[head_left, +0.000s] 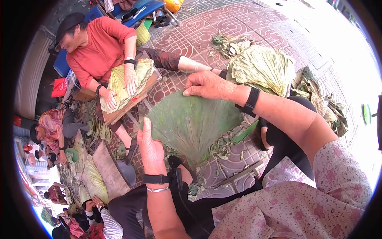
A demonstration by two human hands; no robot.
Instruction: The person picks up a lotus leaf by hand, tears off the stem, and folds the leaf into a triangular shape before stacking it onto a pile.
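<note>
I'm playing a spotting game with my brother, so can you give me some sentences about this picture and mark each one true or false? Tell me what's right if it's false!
1. The left hand and right hand hold one big green leaf between them. True.
2. The ground is grass. False: it is paved with patterned tiles.
3. The person in the red shirt has both hands on a pile of pale leaves. True.
4. The camera wearer's sleeve is plain blue. False: the sleeve is pale with pink flowers.
5. The right wrist is bare. False: a black strap goes around it.
</note>
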